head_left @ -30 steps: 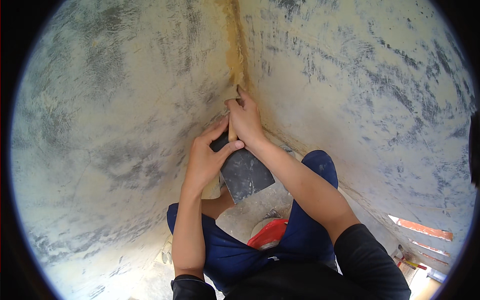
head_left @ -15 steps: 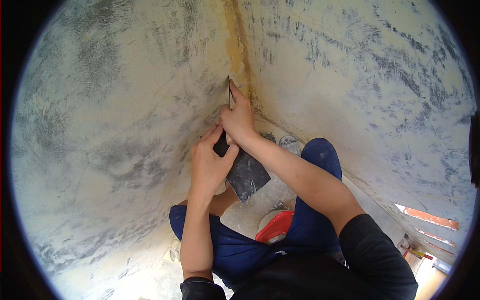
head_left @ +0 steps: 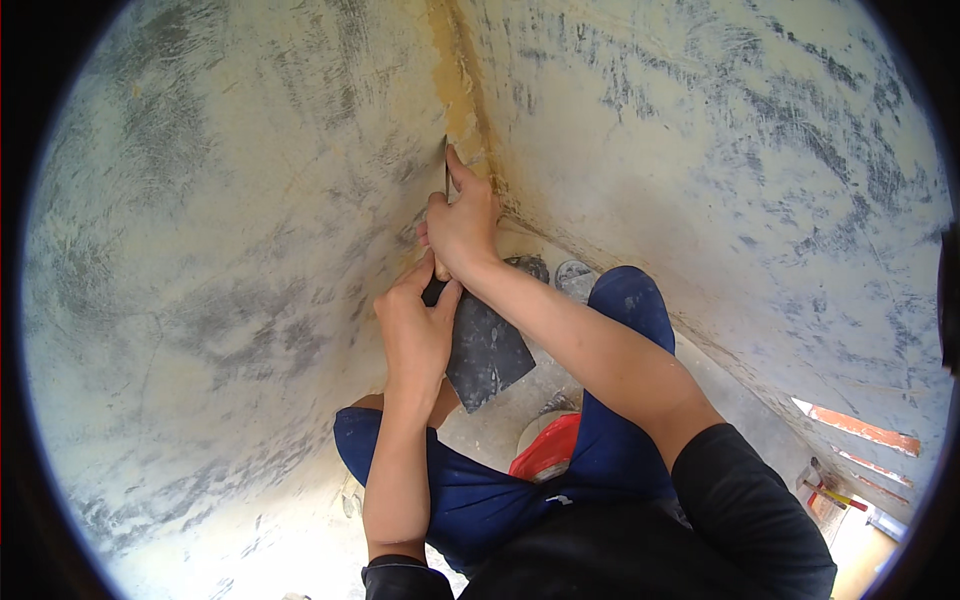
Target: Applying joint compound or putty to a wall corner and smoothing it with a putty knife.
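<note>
My right hand [head_left: 462, 225] grips a putty knife [head_left: 446, 170], its thin blade edge-on against the left wall beside the yellowish filler seam [head_left: 455, 80] in the corner, forefinger stretched along the blade. Just below, my left hand [head_left: 410, 315] is closed on a dark, square flat board or broad blade [head_left: 490, 350], speckled pale and hanging beneath the hands; its thumb is near the knife's wooden handle, and what exactly its fingers grip is partly hidden.
Pale, dark-mottled walls [head_left: 720, 190] meet in the corner around me. My bent legs [head_left: 630, 330] frame the dusty floor [head_left: 560, 360], with a red container [head_left: 545, 445] between them. At lower right are orange-edged openings [head_left: 855, 425] and some small yellow-and-red items [head_left: 835, 500].
My right hand and the knife have moved up and left along the seam. The blade now shows edge-on higher up. My left hand and the dark square have shifted slightly down and left.
</note>
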Motion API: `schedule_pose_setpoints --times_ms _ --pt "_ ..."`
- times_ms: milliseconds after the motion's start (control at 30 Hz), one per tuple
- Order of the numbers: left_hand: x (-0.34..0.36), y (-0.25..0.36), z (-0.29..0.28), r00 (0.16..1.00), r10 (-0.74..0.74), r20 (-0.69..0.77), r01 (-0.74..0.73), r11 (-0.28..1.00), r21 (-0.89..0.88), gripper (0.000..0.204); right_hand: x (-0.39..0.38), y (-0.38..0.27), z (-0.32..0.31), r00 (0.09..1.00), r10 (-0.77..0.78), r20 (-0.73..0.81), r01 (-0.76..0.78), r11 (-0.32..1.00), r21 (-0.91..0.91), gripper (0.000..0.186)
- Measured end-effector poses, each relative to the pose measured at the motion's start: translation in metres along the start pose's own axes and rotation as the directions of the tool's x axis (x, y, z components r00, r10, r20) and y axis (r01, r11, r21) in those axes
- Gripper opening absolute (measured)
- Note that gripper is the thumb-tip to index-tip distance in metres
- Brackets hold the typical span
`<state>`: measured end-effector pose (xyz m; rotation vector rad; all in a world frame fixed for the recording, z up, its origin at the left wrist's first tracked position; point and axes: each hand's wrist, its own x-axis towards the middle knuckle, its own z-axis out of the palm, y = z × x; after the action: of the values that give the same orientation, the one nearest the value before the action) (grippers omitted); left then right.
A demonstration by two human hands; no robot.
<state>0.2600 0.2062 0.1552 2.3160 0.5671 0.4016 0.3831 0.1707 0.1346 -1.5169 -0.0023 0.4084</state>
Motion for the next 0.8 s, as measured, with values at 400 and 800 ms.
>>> schedule_pose_setpoints --times_ms 400,800 --pt "0.007 0.004 -0.003 1.0 0.018 -0.001 -0.018 0.999 -0.03 0.036 0.02 0.011 0.009 0.982 -0.146 -0.123 0.145 0.989 -0.015 0.065" --pt "0.004 0.008 -0.005 0.999 -0.033 0.022 0.035 0.998 -0.06 0.034 0.027 0.029 0.013 0.941 -0.313 -0.128 0.287 0.94 -0.187 0.068"
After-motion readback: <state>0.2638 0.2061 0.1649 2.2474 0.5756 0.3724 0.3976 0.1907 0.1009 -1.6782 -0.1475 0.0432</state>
